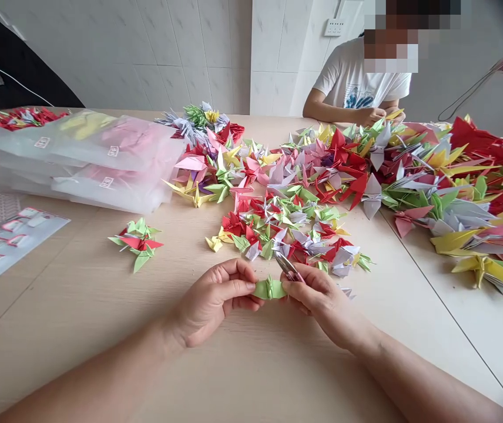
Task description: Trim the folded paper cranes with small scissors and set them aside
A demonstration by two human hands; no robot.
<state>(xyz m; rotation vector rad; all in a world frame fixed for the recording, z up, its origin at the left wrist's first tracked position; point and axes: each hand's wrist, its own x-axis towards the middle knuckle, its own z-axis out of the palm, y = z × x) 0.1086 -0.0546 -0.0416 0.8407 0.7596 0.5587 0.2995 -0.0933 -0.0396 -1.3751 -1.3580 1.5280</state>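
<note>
Between my two hands stretches a small green paper crane [270,288], its wings spread sideways and its folded body in the middle. My left hand [216,296] pinches the left wing between thumb and fingers. The right wing is pinched by my right hand [322,299], which also keeps a pair of tweezers [287,267] with a pinkish grip in it, the metal tips pointing up and left. Just beyond my hands lies a spread of small folded cranes [295,226] in red, green, white and yellow. A few more cranes [139,241] sit in a little cluster to the left.
Clear plastic bags [132,167] with coloured paper lie at the back left, near a printed sheet [13,244]. Larger cranes [467,205] are heaped along the right side. Across the table [101,346] sits a person in a white T-shirt [366,73], holding something yellow.
</note>
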